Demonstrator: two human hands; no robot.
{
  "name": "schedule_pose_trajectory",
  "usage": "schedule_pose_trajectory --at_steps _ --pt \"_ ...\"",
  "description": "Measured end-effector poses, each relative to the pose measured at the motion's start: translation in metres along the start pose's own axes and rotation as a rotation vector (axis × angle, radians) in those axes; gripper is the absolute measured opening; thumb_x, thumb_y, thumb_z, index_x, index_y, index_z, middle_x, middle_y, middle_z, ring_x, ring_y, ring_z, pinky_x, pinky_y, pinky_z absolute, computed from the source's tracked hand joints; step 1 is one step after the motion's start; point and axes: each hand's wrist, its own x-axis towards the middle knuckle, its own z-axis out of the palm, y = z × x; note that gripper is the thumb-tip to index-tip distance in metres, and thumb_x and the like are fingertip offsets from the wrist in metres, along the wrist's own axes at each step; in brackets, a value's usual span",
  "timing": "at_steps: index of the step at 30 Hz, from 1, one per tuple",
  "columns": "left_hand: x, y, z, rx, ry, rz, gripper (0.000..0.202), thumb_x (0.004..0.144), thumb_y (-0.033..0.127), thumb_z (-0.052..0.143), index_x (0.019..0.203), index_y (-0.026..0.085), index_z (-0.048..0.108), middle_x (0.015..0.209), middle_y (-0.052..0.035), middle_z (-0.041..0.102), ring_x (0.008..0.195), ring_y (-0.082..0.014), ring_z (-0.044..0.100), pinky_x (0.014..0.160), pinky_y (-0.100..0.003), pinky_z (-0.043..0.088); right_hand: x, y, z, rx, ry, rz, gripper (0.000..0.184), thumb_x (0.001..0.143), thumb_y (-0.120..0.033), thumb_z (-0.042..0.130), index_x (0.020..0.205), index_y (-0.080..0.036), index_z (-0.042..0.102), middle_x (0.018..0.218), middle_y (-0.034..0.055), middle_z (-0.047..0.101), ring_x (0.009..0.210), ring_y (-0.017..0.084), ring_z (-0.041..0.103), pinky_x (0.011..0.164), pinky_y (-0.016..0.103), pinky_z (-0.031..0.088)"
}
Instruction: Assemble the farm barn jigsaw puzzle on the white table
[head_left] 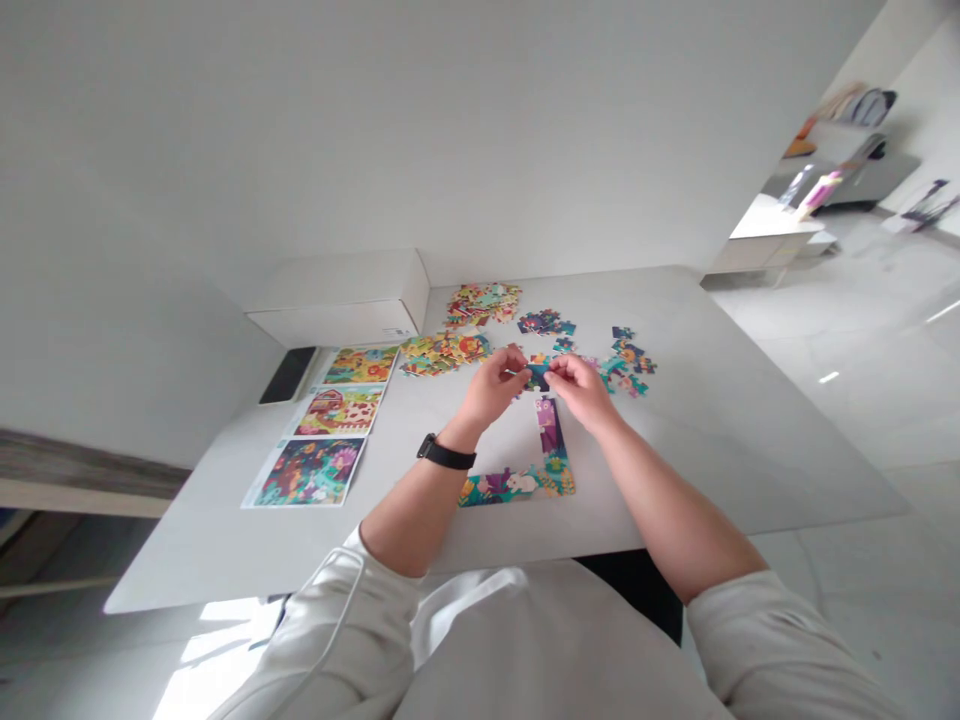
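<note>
A dark blue puzzle piece (pixel 538 378) is pinched between both my hands, above the table. My left hand (pixel 495 385) grips its left side, thumb and fingers closed. On its right side my right hand (pixel 579 388) holds it the same way. Just below lies a joined puzzle section (pixel 553 440) in an L shape, with a white rabbit (pixel 523 482) along its bottom strip. Loose dark puzzle pieces (pixel 546 322) lie beyond my hands, and more blue and teal pieces (pixel 631 357) are scattered to the right.
Yellow puzzle pieces (pixel 444 352) and another mixed pile (pixel 484 302) lie at the back. Three printed pictures (pixel 337 412) are on the left, beside a black phone (pixel 288 375). Behind them a white box (pixel 337 300) stands against the wall. The table (pixel 720 430) extends to the right.
</note>
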Motion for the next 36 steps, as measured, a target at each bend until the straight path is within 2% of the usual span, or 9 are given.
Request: schedule_pose_trajectory --at_steps 3,9,15,21,24,28,32,36 --pt "-0.006 -0.012 -0.002 -0.102 0.041 -0.044 0.035 0.092 0.044 0.079 0.108 0.02 0.059 0.084 0.0004 0.068 0.068 -0.0103 0.066 0.065 -0.023 0.053 0.001 0.0 0.008 0.202 0.048 0.046 0.041 0.091 -0.063 0.064 0.103 -0.024 0.061 0.089 0.0004 0.07 0.079 0.017 0.065 0.074 0.029 0.053" --pt "-0.009 -0.031 -0.004 -0.243 0.016 -0.048 0.054 0.077 0.052 0.093 0.105 0.019 0.06 0.075 0.0023 0.069 0.063 -0.011 0.065 0.061 -0.024 0.051 0.007 0.012 0.015 0.361 0.115 0.006 0.045 0.081 -0.064 0.077 0.096 -0.025 0.062 0.08 -0.0026 0.064 0.073 0.017 0.06 0.072 0.031 0.051" --pt "-0.008 -0.037 0.001 -0.247 0.013 -0.025 0.048 0.078 0.045 0.092 0.102 0.02 0.059 0.071 0.0038 0.067 0.063 -0.0108 0.064 0.063 -0.025 0.051 0.009 0.02 0.013 0.3 0.106 -0.031 0.037 0.084 -0.058 0.077 0.098 -0.026 0.065 0.081 -0.0017 0.068 0.074 0.018 0.062 0.076 0.033 0.053" --pt "-0.008 -0.041 0.003 -0.172 0.024 -0.013 0.038 0.082 0.036 0.087 0.104 0.019 0.06 0.074 0.0029 0.068 0.064 -0.0106 0.063 0.064 -0.023 0.049 0.01 0.02 0.004 0.199 0.089 -0.063 0.039 0.085 -0.056 0.074 0.106 -0.024 0.068 0.086 -0.0004 0.073 0.077 0.019 0.067 0.08 0.034 0.055" --pt "-0.009 -0.042 0.001 -0.041 0.068 0.024 0.031 0.086 0.031 0.082 0.107 0.019 0.062 0.079 0.0015 0.069 0.068 -0.0114 0.065 0.066 -0.024 0.051 0.012 0.025 -0.001 0.174 0.138 -0.049 0.037 0.086 -0.054 0.072 0.108 -0.024 0.068 0.091 0.0013 0.075 0.08 0.019 0.068 0.079 0.034 0.056" --pt "-0.014 -0.039 -0.001 0.315 0.105 0.11 0.024 0.089 0.022 0.078 0.111 0.02 0.068 0.095 -0.0028 0.074 0.08 -0.0148 0.068 0.077 -0.029 0.056 0.014 0.034 -0.006 0.068 0.161 -0.013 0.029 0.089 -0.046 0.07 0.109 -0.024 0.069 0.092 0.0021 0.077 0.079 0.02 0.07 0.079 0.034 0.057" --pt "-0.02 -0.035 -0.002 0.645 0.002 0.249 0.023 0.09 0.022 0.079 0.113 0.021 0.073 0.111 -0.0074 0.074 0.102 -0.0229 0.07 0.096 -0.038 0.057 0.012 0.035 -0.005 -0.139 0.126 0.005 0.02 0.09 -0.033 0.071 0.108 -0.025 0.073 0.089 0.0007 0.08 0.078 0.019 0.071 0.082 0.033 0.056" --pt "-0.025 -0.032 -0.001 0.864 -0.142 0.278 0.024 0.092 0.03 0.08 0.116 0.027 0.079 0.12 -0.0082 0.073 0.115 -0.0282 0.067 0.108 -0.046 0.053 0.009 0.031 -0.002 -0.295 0.089 0.039 0.016 0.092 -0.027 0.072 0.108 -0.026 0.076 0.091 0.0014 0.082 0.081 0.02 0.073 0.083 0.033 0.055"
